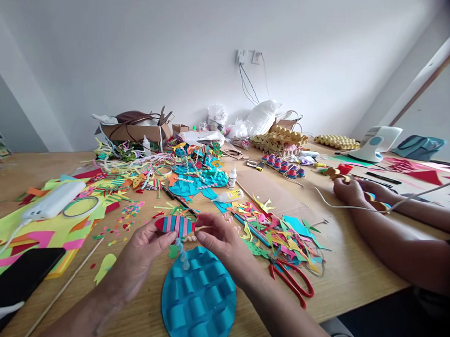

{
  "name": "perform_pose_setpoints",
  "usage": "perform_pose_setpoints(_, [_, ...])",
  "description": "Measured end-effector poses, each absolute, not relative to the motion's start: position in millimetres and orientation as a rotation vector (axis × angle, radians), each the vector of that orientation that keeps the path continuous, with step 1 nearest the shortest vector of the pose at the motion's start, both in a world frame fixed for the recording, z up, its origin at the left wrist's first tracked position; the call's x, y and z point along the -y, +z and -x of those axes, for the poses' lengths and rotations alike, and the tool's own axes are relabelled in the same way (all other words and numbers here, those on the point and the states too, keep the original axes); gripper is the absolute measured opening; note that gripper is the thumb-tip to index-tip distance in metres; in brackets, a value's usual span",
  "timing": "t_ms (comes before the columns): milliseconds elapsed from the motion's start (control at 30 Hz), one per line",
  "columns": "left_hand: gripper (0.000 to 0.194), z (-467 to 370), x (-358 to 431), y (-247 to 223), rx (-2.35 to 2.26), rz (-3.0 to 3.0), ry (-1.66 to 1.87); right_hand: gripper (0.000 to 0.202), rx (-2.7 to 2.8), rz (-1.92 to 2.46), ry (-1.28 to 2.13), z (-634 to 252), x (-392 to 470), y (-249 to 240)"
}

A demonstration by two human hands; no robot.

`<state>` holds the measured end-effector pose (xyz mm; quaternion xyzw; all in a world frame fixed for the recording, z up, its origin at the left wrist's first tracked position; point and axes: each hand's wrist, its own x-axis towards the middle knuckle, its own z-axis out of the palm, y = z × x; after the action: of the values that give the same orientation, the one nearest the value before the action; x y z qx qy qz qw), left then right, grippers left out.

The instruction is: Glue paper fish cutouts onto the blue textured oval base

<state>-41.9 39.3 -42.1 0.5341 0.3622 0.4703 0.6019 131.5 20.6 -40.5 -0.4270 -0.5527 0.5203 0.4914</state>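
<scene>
Left fingers [166,241] pinch striped fish [176,226], centre frame; right fingers [209,242] slightly parted at its right end, grip unclear.

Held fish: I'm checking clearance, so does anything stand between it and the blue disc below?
Yes: a pale blue twist shows between the fish, in the left hand, and the disc. Whether it joins them is unclear.
</scene>
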Motion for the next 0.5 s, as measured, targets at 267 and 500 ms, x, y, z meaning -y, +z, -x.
perform_pose_setpoints(267, [0.016,38,-43,-47,-0.906,-1.343,1.091,0.008,1.429,1.020,1.121,-135,-33,-36])
perform_pose_setpoints(500, [0.020,32,-48,-45,-1.049,-1.449,1.126,0.008,1.826,1.232,0.216,-133,-22,-29])
